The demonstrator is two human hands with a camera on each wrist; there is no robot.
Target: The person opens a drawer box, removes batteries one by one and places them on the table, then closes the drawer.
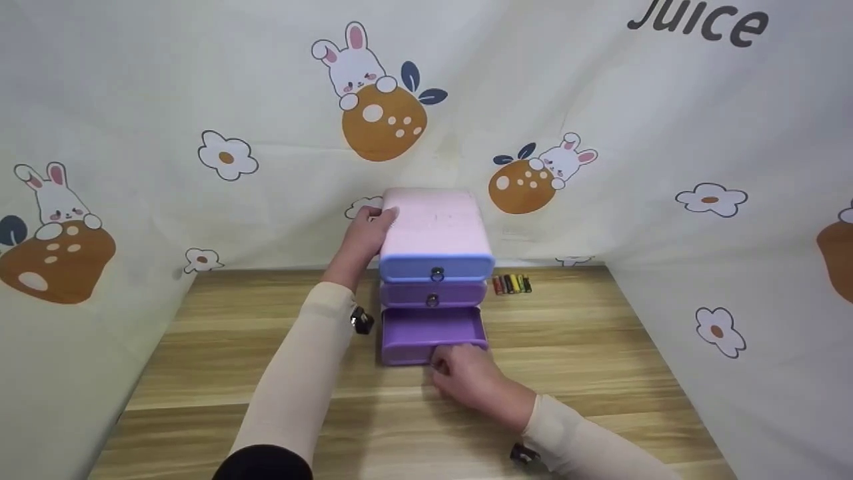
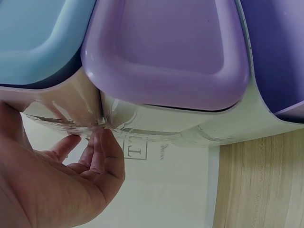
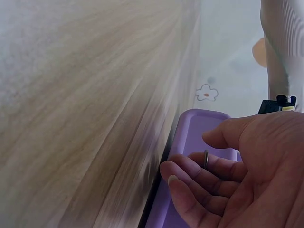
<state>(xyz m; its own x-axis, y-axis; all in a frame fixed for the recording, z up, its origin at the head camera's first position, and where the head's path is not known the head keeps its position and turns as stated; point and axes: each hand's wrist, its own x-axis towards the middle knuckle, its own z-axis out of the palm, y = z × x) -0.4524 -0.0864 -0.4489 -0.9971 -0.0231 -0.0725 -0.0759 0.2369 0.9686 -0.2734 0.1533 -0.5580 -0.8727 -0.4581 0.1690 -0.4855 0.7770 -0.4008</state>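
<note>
A small chest of drawers (image 1: 436,223) has a pink top, a blue upper drawer (image 1: 406,269), a purple middle drawer (image 2: 171,42) and a purple bottom drawer (image 1: 430,327). The bottom drawer is pulled out, and its visible inside shows no contents. My right hand (image 1: 470,377) is at that drawer's front, its curled fingers hooked at the thin metal ring handle (image 3: 206,159); the thumb stands apart. My left hand (image 1: 368,233) rests against the chest's left side, thumb near the top edge. In the left wrist view the left hand's bent fingers (image 2: 111,152) touch the side wall.
Several small batteries (image 1: 512,284) lie in a row on the wooden table (image 1: 573,347), right of the chest. A white printed cloth (image 1: 286,87) hangs behind and at both sides. The blue and middle drawers are closed, each with a ring handle.
</note>
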